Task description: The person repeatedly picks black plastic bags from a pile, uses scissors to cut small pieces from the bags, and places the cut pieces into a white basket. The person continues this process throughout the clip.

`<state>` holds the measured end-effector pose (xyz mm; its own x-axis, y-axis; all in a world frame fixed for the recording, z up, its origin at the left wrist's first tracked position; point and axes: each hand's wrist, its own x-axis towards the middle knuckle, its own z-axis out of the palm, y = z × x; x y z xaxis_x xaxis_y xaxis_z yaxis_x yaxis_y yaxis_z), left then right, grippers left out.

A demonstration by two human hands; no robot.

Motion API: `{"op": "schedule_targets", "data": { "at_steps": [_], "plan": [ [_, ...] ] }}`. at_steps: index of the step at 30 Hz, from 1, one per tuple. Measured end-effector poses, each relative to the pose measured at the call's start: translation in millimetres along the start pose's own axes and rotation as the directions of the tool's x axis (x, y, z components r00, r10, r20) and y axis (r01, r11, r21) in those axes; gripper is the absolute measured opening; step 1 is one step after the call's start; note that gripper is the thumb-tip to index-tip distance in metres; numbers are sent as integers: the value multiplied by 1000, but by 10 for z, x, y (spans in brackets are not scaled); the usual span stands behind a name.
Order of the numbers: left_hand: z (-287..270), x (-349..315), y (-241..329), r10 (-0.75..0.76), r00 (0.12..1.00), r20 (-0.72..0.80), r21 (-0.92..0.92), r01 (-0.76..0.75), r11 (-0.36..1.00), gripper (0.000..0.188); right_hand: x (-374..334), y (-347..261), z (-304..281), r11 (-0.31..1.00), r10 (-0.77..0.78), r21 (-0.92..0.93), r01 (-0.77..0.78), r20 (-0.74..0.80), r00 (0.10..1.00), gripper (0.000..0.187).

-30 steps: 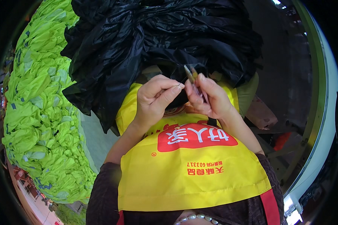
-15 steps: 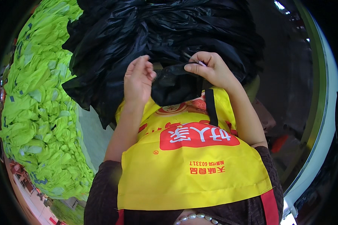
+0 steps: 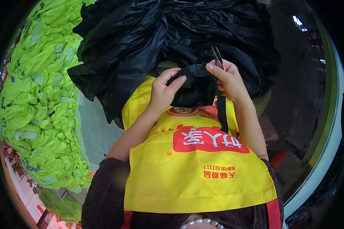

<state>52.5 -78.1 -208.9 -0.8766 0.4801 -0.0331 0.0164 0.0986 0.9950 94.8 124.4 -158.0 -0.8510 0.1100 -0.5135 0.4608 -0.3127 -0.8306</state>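
A large heap of thin, shiny black fabric (image 3: 156, 28) lies in front of me and spreads over my lap. My left hand (image 3: 161, 93) pinches the fabric's near edge between thumb and fingers. Opposite it, my right hand (image 3: 230, 82) grips the same edge with thumb and forefinger. Held in that right hand too is a small pair of thread snips (image 3: 216, 55), its blades pointing up and away from me. Between the hands the edge makes a raised, curved band, with a dark fold hanging below. The snips' handle is mostly hidden by the fingers.
On the left rises a long pile of bright yellow-green fabric pieces (image 3: 42, 103), beside a pale grey surface (image 3: 97, 126). A yellow apron (image 3: 198, 183) covers my front, with a black strap (image 3: 222, 114) hanging on it. A light curved edge (image 3: 334, 114) runs down the far right.
My left hand has come from free, with curled fingers, to pinching the black fabric edge. My right hand has turned, and the snips' blades now stand up in view.
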Motion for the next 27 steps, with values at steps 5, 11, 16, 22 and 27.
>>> {"op": "schedule_targets", "data": {
  "at_steps": [5, 11, 16, 22, 27],
  "plan": [
    [-171, 158, 311, -282, 883, 376, -509, 451, 733, 13, -21, 93, -209, 989, -73, -129, 71, -11, 997, 16],
    [-171, 212, 404, -464, 762, 452, -402, 638, 657, 18, -123, 180, -199, 726, -477, -575, 377, -26, 878, 28],
    [-128, 194, 392, -441, 785, 435, -494, 618, 612, 19, -466, -190, -92, 367, -687, -819, 442, 82, 722, 21],
    [-114, 213, 414, -436, 796, 420, -486, 603, 632, 20, -494, -36, -27, 106, -576, -890, 444, 309, 757, 27],
    [-116, 218, 411, -456, 783, 423, -484, 621, 617, 21, -376, -4, -85, 53, -479, -884, 465, 386, 788, 31]
  ]
}}
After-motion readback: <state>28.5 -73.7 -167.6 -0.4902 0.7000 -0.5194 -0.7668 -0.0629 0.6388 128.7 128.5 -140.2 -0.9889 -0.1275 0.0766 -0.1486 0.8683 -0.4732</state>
